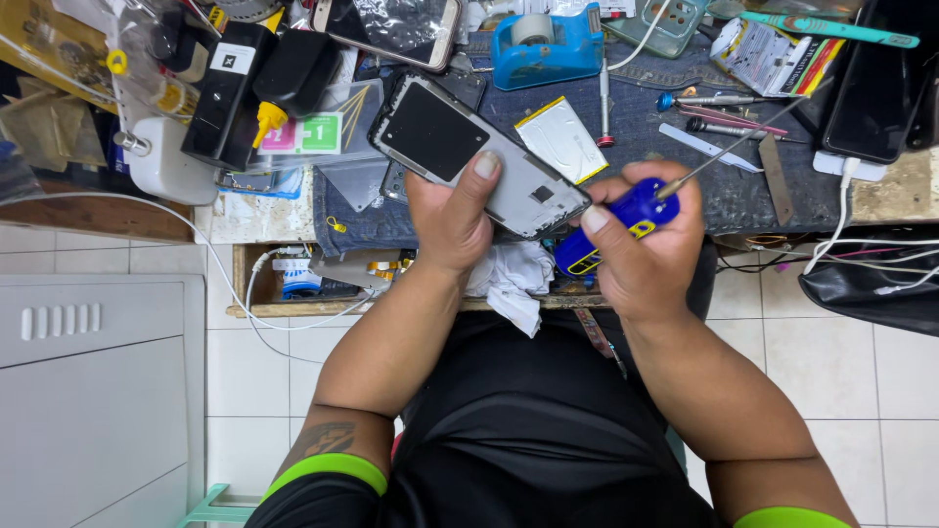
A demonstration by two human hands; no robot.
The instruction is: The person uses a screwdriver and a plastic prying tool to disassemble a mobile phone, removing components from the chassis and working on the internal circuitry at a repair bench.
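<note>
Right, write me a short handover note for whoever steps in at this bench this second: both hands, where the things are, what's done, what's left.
Left hand: grips the opened phone frame by its lower edge, thumb on top, holding it tilted over the blue cloth mat.
Right hand: closed around the blue-handled screwdriver; its thin shaft points up and right, away from the frame, not touching it.
Nearby: flat battery pack lies on the mat beside the frame; more small screwdrivers to the right; blue tape dispenser behind.
Done: the frame is open and looks stripped.
Left: cannot tell which screws remain; check the frame.
</note>
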